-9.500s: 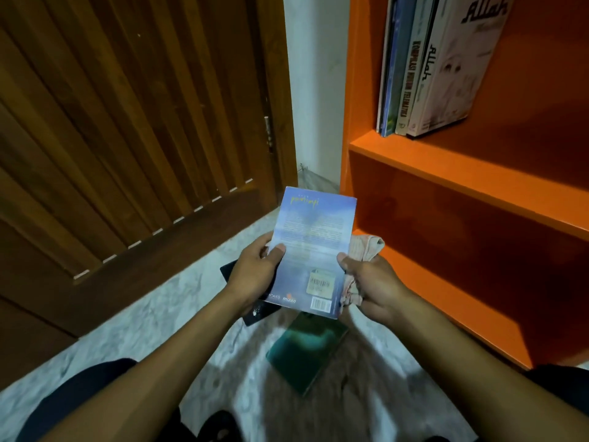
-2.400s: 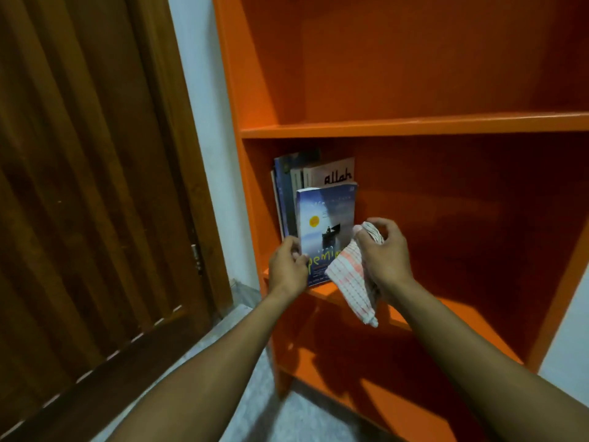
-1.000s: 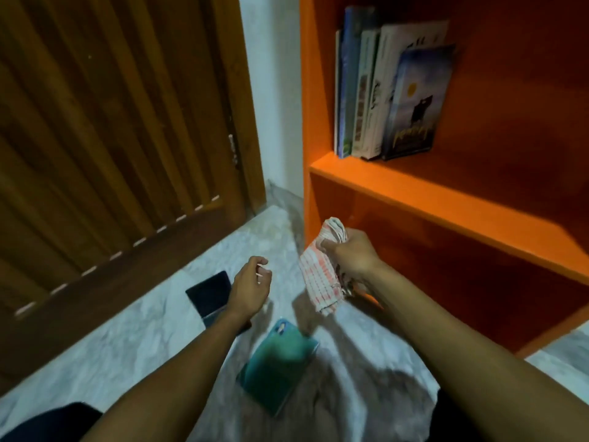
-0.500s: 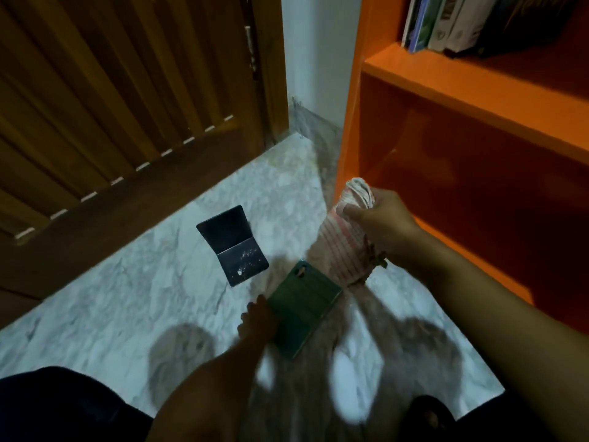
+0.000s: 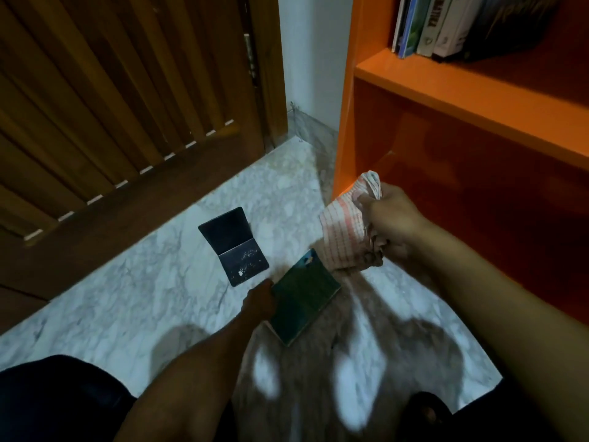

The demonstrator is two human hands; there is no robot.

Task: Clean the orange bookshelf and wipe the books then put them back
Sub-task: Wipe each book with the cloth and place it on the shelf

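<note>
Beside the orange bookshelf (image 5: 347, 129), white marble floor (image 5: 127, 295) runs to a slatted wooden door (image 5: 111, 90). Just before the shelf, the left hand (image 5: 259, 303) grips a green book (image 5: 302, 298); a dark book (image 5: 234, 245) lies nearby. The right hand (image 5: 393, 220) clutches a striped cloth (image 5: 342, 224). Shelved books' (image 5: 446, 23) spine lettering is unreadable.

No legible text on book spines (image 5: 428, 23)
</note>
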